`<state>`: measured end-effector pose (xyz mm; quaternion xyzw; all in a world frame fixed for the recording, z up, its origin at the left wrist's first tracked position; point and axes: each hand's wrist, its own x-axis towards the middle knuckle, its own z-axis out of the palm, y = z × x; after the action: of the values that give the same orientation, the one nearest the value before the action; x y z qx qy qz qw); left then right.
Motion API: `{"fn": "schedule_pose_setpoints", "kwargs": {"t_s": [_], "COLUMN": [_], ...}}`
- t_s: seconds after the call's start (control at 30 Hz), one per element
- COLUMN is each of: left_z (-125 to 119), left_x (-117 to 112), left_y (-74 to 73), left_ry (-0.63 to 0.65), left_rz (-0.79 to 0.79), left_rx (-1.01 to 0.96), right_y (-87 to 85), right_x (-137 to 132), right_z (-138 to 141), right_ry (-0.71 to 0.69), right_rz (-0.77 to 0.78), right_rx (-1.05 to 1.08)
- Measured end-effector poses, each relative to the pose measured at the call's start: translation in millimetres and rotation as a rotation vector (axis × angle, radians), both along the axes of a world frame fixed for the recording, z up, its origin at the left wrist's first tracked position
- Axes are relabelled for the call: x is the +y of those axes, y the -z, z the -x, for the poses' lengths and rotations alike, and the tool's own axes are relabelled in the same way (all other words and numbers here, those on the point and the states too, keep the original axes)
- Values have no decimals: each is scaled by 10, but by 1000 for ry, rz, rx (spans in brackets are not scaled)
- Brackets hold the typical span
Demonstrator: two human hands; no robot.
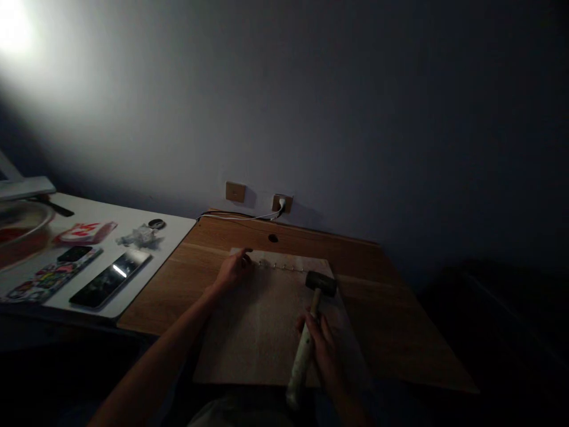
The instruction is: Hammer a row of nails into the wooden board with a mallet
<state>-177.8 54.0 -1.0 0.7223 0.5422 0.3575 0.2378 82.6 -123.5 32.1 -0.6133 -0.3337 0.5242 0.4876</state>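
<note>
A mallet (320,283) with a dark head and a pale, worn handle is in my right hand (323,344); my fingers wrap round the handle. Its head is over the right upper part of a pale wooden board (262,332). Along the board's far side runs a row of several small shiny metal pieces (284,267), too small to name surely. My left hand (233,271) rests at the board's far left corner, beside the left end of that row. Its fingers are curled in, and whatever they may hold is hidden in the dim light.
The board lies on a brown wooden table (377,302) against the wall. To the left, a white tabletop (133,213) carries a phone (109,280), a colourful patterned case (51,276), a red-and-white packet (86,232), crumpled plastic (141,236) and a bowl (22,228). White cables (240,218) run to a socket.
</note>
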Motion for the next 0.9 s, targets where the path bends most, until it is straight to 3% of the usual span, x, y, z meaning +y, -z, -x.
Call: {"fn": "schedule_pose_setpoints", "kwargs": {"t_s": [0.27, 0.4, 0.47, 0.57, 0.7, 0.8, 0.9], "left_z": [-2, 78, 190, 415, 611, 579, 435], "left_x": [46, -36, -178, -532, -1094, -1356, -1389], "left_y": [-35, -17, 18, 69, 39, -45, -123], "left_ry": [14, -16, -51, -100, -80, 30, 104], "left_rz": [34, -114, -248, -324, -321, -347, -358], "left_rx": [20, 127, 225, 350, 423, 478, 487], "right_y": [21, 61, 92, 119, 188, 305, 401], "right_x": [-58, -46, -50, -87, -160, -202, -225], "right_z": [110, 49, -40, -244, -565, -748, -875], "right_ry": [-8, -107, -140, -222, -182, -139, -134], "right_rz": [-12, -6, 13, -22, -327, -531, -594], "right_rx": [109, 73, -55, -372, -840, -1058, -1169]}}
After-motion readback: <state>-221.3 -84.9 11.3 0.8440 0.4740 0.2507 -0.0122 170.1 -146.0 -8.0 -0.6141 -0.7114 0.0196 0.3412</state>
